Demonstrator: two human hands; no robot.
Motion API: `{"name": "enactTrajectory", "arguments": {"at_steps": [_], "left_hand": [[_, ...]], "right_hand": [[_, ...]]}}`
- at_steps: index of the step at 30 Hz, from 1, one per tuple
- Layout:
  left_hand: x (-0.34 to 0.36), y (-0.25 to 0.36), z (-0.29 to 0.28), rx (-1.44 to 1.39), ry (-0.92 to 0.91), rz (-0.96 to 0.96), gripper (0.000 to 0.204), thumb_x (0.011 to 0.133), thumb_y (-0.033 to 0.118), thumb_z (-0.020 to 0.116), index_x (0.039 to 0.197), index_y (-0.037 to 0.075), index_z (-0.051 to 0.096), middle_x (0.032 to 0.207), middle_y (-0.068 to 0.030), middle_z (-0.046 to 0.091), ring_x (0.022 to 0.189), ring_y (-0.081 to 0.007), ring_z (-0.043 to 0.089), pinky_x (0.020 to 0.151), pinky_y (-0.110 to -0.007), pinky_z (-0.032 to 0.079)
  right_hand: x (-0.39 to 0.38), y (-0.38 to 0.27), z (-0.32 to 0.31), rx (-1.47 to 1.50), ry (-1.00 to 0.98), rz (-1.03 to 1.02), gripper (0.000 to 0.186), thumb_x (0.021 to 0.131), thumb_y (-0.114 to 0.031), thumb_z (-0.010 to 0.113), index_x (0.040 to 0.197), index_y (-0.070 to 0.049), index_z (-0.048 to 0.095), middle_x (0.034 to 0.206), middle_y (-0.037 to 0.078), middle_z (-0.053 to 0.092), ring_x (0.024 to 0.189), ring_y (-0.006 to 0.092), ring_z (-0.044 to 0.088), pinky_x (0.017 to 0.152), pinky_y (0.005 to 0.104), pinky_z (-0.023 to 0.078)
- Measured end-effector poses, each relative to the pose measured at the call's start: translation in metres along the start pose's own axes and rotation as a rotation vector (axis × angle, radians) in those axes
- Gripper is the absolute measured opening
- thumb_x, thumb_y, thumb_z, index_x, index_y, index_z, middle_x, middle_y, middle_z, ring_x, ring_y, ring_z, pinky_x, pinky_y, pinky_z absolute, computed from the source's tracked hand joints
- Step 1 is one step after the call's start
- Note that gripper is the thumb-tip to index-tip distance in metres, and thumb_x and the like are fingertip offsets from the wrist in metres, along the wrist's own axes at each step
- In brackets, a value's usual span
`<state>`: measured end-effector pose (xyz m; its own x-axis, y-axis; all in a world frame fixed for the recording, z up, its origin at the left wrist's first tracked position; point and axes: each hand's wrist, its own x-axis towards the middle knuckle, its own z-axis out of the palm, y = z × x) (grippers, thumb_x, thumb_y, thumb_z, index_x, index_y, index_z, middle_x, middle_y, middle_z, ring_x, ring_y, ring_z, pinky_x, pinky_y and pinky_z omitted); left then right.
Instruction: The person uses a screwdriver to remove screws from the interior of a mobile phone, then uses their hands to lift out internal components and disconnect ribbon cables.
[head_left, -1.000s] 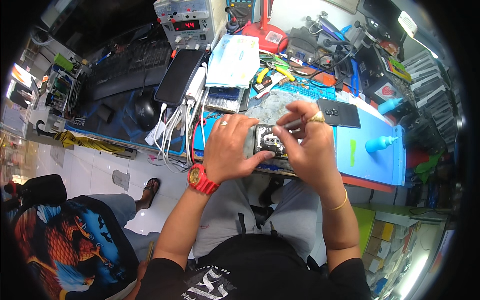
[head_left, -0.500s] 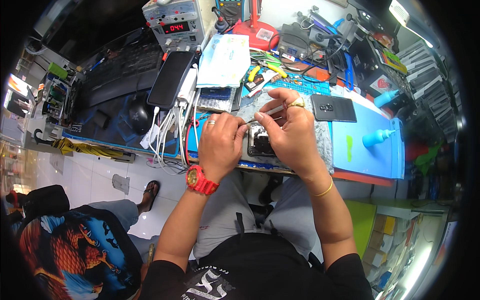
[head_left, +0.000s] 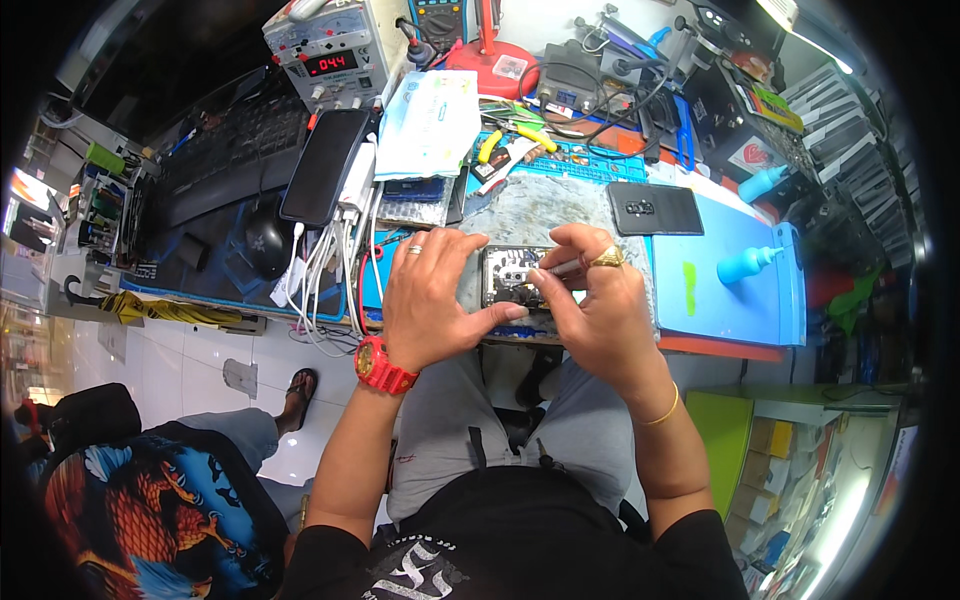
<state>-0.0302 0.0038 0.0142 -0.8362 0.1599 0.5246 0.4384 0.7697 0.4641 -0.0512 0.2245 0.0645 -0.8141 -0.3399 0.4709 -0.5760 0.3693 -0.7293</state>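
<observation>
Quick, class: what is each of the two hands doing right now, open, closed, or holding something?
Left hand: open, fingers spread, pressing on the opened phone to steady it.
Right hand: closed on a thin tool, tip at the phone.

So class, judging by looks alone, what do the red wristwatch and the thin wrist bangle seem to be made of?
Red wristwatch: probably matte plastic or rubber, given its uniform colour and chunky moulded shape. Thin bangle: seemingly polished gold-coloured metal, given its shine.
</observation>
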Motion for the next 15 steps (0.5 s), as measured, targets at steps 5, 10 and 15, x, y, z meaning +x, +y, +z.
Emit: {"name": "enactTrajectory", "arguments": {"at_steps": [5,10,15], "left_hand": [[0.000,0.002,-0.002,0.046,-0.074,-0.001,0.082,0.070,0.061,0.095,0.128,0.007,0.074,0.121,-0.0124,0.068,0.113,-0.0347,0.064,0.107,-0.050,0.044],[0.000,0.002,-0.002,0.061,-0.093,0.004,0.080,0.069,0.057,0.096,0.127,0.008,0.075,0.121,-0.0117,0.068,0.115,-0.0345,0.064,0.108,-0.050,0.044],[-0.001,0.000,-0.002,0.069,-0.104,0.004,0.076,0.069,0.054,0.097,0.127,0.009,0.076,0.121,-0.0117,0.068,0.115,-0.0344,0.064,0.108,-0.050,0.044]], "right_hand": [[0.003,-0.001,0.001,-0.058,-0.028,-0.041,0.035,0.093,0.000,0.079,0.123,0.003,0.062,0.095,0.019,0.074,0.082,0.0356,0.078,0.070,0.0435,0.062],[0.008,-0.010,-0.002,-0.356,-0.119,-0.207,0.031,0.093,-0.007,0.082,0.116,0.000,0.061,0.086,0.017,0.072,0.073,0.0370,0.074,0.063,0.0458,0.058],[0.024,-0.014,-0.006,-0.148,-0.282,-0.225,0.030,0.093,-0.008,0.085,0.108,-0.001,0.061,0.083,0.015,0.071,0.067,0.0387,0.072,0.061,0.0471,0.055]]}}
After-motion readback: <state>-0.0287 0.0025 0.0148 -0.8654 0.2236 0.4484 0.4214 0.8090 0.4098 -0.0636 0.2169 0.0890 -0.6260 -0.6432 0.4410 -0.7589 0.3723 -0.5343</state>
